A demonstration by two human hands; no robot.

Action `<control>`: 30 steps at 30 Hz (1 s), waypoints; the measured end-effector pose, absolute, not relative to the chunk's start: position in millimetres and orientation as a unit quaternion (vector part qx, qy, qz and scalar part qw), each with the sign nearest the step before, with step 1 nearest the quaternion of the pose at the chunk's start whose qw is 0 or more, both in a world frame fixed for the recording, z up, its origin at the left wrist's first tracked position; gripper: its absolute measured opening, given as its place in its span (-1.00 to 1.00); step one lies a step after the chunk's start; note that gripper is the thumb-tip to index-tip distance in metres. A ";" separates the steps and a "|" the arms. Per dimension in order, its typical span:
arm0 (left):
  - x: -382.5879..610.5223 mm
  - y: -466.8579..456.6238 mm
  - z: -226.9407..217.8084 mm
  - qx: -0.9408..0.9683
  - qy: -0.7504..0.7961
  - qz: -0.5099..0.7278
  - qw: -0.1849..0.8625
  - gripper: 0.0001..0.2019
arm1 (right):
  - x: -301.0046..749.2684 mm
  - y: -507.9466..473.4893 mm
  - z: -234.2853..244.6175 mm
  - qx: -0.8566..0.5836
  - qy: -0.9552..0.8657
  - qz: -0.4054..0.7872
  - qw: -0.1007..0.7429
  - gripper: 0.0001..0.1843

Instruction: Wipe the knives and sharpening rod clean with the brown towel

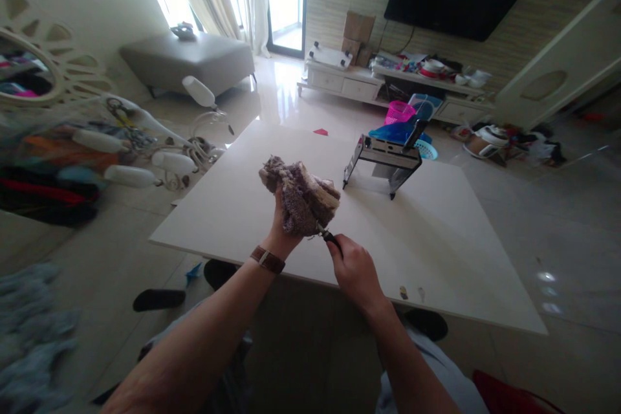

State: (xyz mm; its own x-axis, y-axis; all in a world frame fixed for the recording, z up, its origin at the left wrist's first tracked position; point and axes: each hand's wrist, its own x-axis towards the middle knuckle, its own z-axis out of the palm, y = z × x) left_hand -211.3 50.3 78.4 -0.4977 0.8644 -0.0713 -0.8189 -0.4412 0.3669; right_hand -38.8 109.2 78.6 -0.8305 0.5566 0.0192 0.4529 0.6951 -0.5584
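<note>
A bunched, fuzzy brown-and-cream cloth (pixel 305 197) is held over the white tabletop (pixel 272 142) by my left hand (pixel 284 233), whose fingers are wrapped into it. My right hand (pixel 356 268) grips a black-handled tool (pixel 330 237). A short bit of metal shows ahead of its handle, and the rest is hidden in or behind the cloth, so its kind cannot be made out. Beyond my hands, to the right, a metal and black stand-like device (pixel 388 149) with a black handle rests on its legs on the table.
Two small flat bits, one dark (pixel 403 292), lie by the near table edge. A red piece (pixel 321 132) sits near the far edge. Past the table are a pink basket (pixel 398 112) and a low white cabinet (pixel 356 87). A lamp with white shades (pixel 172 162) stands at left.
</note>
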 end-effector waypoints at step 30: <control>-213.5 41.5 68.6 0.068 0.244 0.827 0.503 -0.52 | -35.0 118.0 90.1 -0.310 -0.662 0.667 0.145 -0.71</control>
State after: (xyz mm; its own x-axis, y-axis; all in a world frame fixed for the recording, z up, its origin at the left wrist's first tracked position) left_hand -213.5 41.5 68.6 -0.4850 0.8643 -0.1334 -0.7983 -0.3754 0.4709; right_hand -35.0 118.0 90.1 -0.7661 0.6034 -0.2213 0.2160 -0.0825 -0.9729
